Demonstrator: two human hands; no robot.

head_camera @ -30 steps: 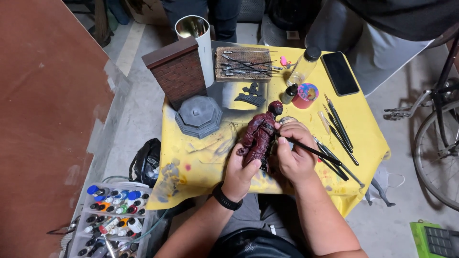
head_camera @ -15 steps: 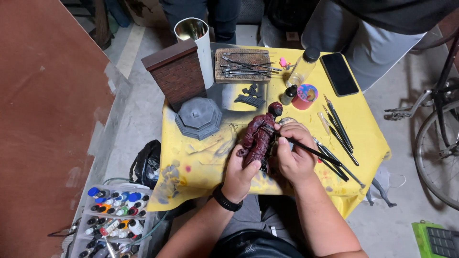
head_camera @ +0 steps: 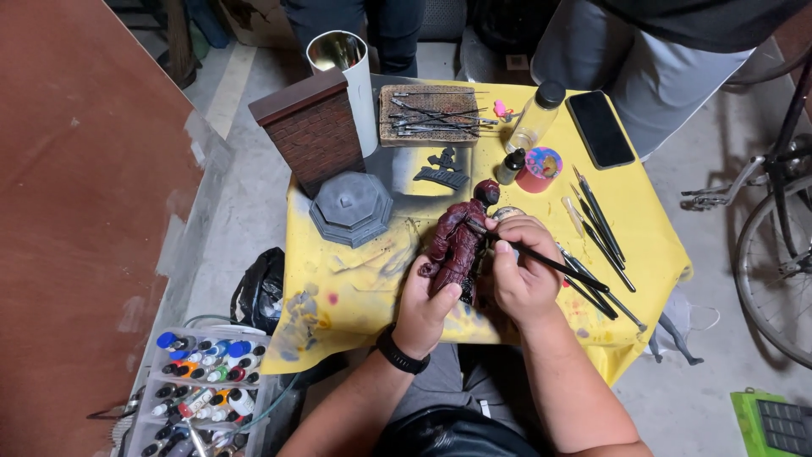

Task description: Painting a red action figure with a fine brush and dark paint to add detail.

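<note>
So, dark red figure point(head_camera: 458, 245) held over yellow cloth point(head_camera: 355, 279), near middle of table. Long axis tilted: head up-right, legs down-left toward person. Left hand point(head_camera: 425, 306) curled snug around legs from below, wrist bent up, black watch point(head_camera: 400, 351) on it. Right hand point(head_camera: 522, 271) just right of figure, fingers pinched on thin black brush point(head_camera: 554, 266), tip at torso, handle trailing right. Spare brushes point(head_camera: 602, 228) lying further right, grey base point(head_camera: 352, 208) to left.
</note>
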